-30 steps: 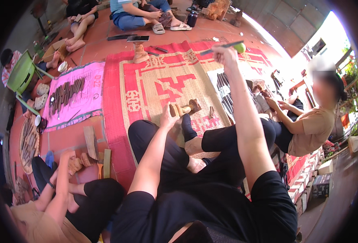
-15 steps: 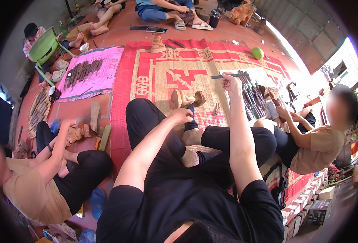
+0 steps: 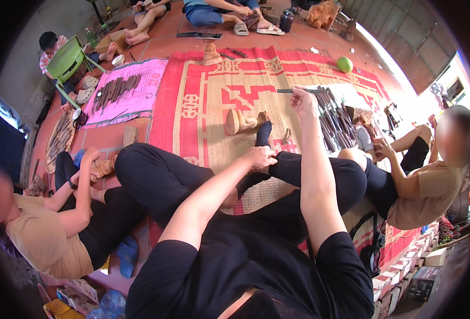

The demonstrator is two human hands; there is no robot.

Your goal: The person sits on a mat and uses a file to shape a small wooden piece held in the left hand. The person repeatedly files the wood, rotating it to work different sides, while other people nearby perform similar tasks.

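My right hand (image 3: 303,102) is raised over the mat, its fingers closed around a thin dark carving chisel (image 3: 285,91). The chisel's flat blade points left. My left hand (image 3: 260,158) rests at the lower leg of my right trousers (image 3: 285,166), fingers curled against the dark cloth. Beyond my feet a pale wooden carving (image 3: 236,123) lies on its side on the mat. A row of dark-handled chisels (image 3: 335,119) lies on a white sheet beside my right forearm.
A red and straw-coloured mat (image 3: 213,114) spreads ahead. Co-workers sit close on both sides and farther off. A pink cloth (image 3: 147,98) with more tools lies at left. A small wooden figure (image 3: 211,55) supports a phone (image 3: 208,35). A green round fruit (image 3: 344,65) sits at far right.
My left knee has swung left and lower, and my legs have shifted. My left hand has moved right onto the right trouser leg. The right hand still holds the chisel up.
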